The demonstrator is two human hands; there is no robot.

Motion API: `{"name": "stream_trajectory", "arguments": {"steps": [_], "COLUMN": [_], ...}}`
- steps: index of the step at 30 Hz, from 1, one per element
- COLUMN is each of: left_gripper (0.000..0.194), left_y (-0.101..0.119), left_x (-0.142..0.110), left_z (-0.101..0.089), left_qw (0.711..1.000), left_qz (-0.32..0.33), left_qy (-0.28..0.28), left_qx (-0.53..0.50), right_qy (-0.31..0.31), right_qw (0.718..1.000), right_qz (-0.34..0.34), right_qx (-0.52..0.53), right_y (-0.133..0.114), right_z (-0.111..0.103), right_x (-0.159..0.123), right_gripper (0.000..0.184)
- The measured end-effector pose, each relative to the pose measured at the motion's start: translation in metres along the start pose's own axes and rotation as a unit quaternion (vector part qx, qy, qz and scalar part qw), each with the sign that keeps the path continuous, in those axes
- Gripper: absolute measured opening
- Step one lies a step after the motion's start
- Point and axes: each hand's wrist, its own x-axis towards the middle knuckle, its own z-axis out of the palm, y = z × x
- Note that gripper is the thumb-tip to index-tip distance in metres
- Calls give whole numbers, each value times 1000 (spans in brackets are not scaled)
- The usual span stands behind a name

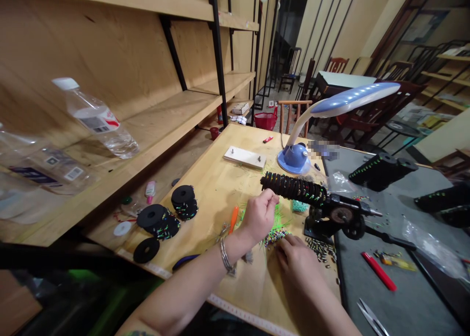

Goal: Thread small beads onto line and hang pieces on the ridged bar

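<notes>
My left hand (260, 212), with silver bangles on its wrist, is closed in a pinch just below the row of black foam discs (293, 187). What its fingertips hold is too small to make out. Bright green strands (281, 218) lie beneath and beside it. At the near end of a pile of small colourful beads (273, 237), my right hand (295, 257) rests with fingers bent together; its fingertips are partly hidden. The discs sit on a black winding tool (340, 213) mounted at the table's right side. Dark metallic pieces (322, 249) lie right of that hand.
Stacked black spools (157, 221) stand on the left. An orange-handled tool (234, 218) lies near my left wrist. Behind are a blue desk lamp (293, 159) and a white board with bolts (244, 157). Scissors (371, 317) and a red pen-like tool (379, 271) lie right.
</notes>
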Motion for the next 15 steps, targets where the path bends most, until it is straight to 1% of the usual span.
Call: {"name": "stream_trajectory", "arguments": {"steps": [7, 10, 11, 13, 15], "left_gripper": [28, 29, 29, 28, 28], "left_y": [0, 0, 0, -2, -4], "left_x": [1, 0, -1, 0, 0], "left_z": [1, 2, 4, 7, 10], "left_qw": [1000, 1000, 999, 999, 999], "left_qz": [-7, -14, -19, -19, -18], "left_qy": [-5, -3, -8, 0, 1], "left_qx": [-11, -27, -33, -43, -50], "right_qy": [-7, 7, 12, 34, 69], "right_qw": [1000, 1000, 1000, 999, 996], "right_qz": [12, -3, -12, -26, -60], "right_qx": [-17, -30, -19, -11, 1], "right_y": [1, 7, 12, 22, 31], "right_z": [1, 5, 7, 8, 1], "right_x": [6, 2, 1, 0, 1], "right_gripper": [17, 18, 19, 18, 15]}}
